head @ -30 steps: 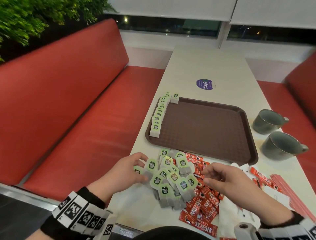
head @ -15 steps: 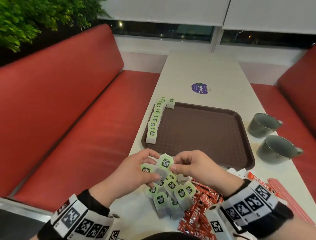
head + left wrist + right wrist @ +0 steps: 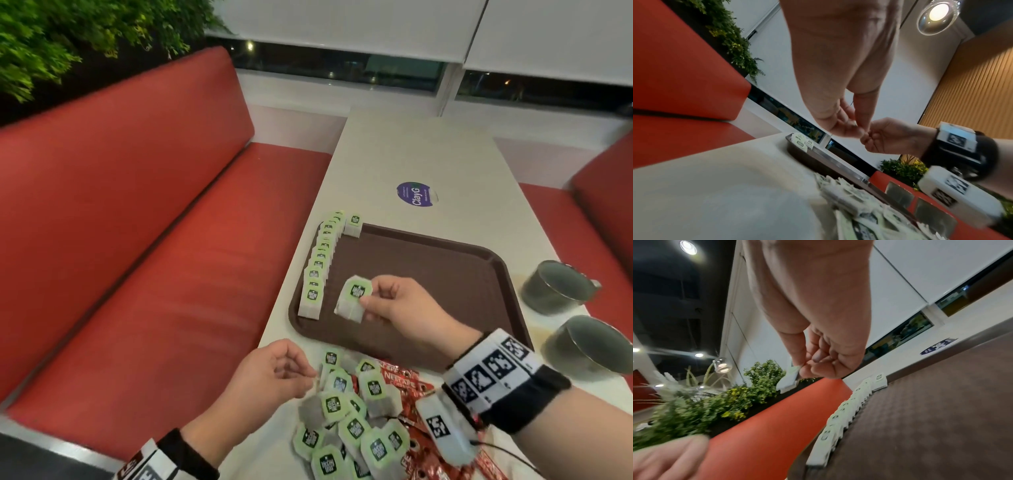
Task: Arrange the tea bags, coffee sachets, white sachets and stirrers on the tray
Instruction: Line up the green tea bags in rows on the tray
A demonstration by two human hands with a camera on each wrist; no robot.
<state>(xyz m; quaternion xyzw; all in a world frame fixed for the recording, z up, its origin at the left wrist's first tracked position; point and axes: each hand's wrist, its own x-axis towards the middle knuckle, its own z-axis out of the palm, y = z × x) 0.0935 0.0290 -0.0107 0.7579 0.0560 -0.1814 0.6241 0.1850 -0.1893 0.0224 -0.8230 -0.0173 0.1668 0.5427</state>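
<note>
My right hand point(image 3: 368, 296) pinches one green-tagged tea bag point(image 3: 354, 298) just above the brown tray point(image 3: 428, 281), a little right of the near end of the tea bag row point(image 3: 320, 263) that lines the tray's left rim. In the right wrist view the held tea bag point(image 3: 789, 381) hangs from my thumb and forefinger above that row point(image 3: 846, 407). My left hand point(image 3: 310, 375) hovers at the left edge of the loose tea bag pile point(image 3: 352, 421), thumb meeting fingertips on a thread that runs down to a blurred tea bag point(image 3: 310, 411). Red coffee sachets point(image 3: 407, 380) lie under my right wrist.
Two grey mugs point(image 3: 558, 286) point(image 3: 589, 346) stand to the right of the tray. A purple sticker point(image 3: 416, 194) lies on the table beyond it. A red bench point(image 3: 154, 257) runs along the table's left edge. Most of the tray floor is bare.
My right hand has lifted a tea bag out of the pile and carried it forward over the tray. My left hand stayed at the pile, and the two hands have parted.
</note>
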